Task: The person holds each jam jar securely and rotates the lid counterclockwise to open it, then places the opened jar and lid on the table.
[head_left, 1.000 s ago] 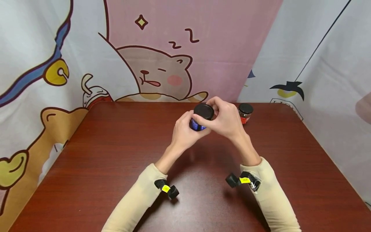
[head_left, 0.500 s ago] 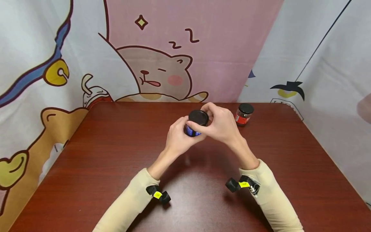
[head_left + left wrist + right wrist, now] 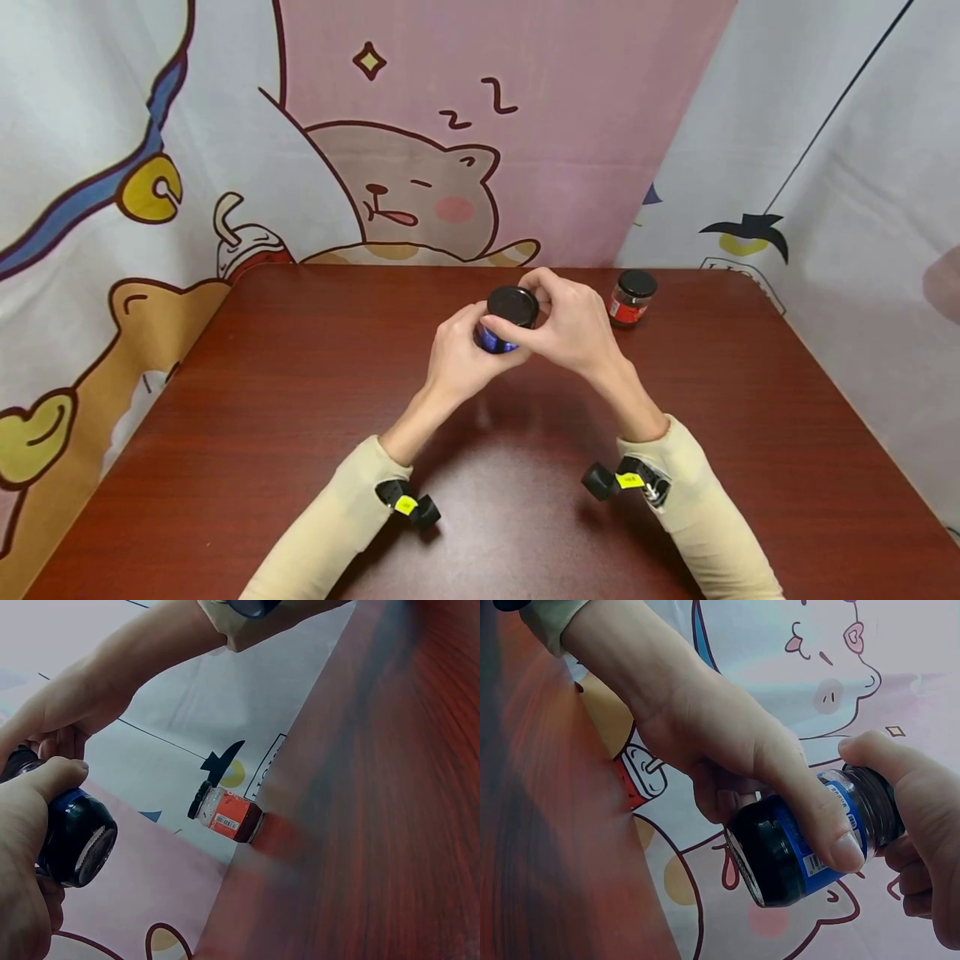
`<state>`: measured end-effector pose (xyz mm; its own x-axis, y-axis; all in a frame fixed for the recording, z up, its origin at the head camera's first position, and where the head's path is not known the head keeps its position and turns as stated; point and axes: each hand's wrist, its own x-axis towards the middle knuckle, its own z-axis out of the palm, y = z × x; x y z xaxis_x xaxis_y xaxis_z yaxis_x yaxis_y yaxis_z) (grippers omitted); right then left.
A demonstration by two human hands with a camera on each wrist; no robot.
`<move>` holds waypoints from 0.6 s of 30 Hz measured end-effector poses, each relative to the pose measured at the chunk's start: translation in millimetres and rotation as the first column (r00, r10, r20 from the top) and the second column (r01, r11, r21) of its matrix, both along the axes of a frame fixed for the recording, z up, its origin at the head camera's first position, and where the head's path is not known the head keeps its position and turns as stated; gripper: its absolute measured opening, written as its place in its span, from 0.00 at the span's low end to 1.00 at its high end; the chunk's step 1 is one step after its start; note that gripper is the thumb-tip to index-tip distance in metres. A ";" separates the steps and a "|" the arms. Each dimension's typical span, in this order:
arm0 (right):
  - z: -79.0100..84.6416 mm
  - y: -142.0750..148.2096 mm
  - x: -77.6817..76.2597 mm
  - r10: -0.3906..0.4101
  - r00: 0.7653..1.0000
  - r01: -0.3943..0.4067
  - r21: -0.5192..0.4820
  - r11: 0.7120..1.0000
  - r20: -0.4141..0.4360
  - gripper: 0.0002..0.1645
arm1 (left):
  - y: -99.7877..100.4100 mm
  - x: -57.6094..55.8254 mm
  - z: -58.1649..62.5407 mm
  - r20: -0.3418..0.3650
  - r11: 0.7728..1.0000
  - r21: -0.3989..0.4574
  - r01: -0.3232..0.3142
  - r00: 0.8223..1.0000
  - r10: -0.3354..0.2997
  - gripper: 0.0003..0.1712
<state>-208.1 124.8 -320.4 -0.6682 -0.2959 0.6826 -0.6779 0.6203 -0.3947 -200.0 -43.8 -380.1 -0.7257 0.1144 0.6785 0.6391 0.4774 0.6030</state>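
My left hand (image 3: pixel 461 354) grips a dark glass jar (image 3: pixel 780 847) with a blue label (image 3: pixel 832 817) round its body, held up off the table. On top sits a black lid (image 3: pixel 513 306), which my right hand (image 3: pixel 573 329) pinches between thumb and fingers. In the right wrist view the left thumb lies across the label, and the right fingers reach round the lid. The jar's base faces the camera in the left wrist view, where the lid is mostly hidden by the hands.
A second jar (image 3: pixel 628 310) with a black lid and red label stands upright on the brown table (image 3: pixel 300 417), behind and right of the hands. A cartoon-printed curtain (image 3: pixel 585 125) borders the table at the back and both sides.
Both hands and the blue-labelled jar have moved a little left and nearer the person, so the red-labelled jar shows more fully. Over the last half second they have hardly moved.
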 end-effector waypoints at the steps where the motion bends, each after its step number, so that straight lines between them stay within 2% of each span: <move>1: -0.2 -0.4 0.1 0.003 1.000 -0.003 -0.003 1.000 -0.004 0.30 | -0.3 -0.2 0.0 0.000 1.000 -0.001 0.000 1.000 0.000 0.25; 11: -4.2 -2.2 -2.1 0.046 0.996 -0.049 -0.034 0.998 -0.076 0.28 | -3.5 -1.1 1.2 0.035 1.000 0.004 0.016 0.999 -0.016 0.24; 18: -4.5 -1.3 -2.8 0.095 0.991 -0.103 -0.083 0.991 -0.092 0.26 | -3.3 -0.4 5.5 0.035 0.999 0.010 0.035 0.999 -0.035 0.23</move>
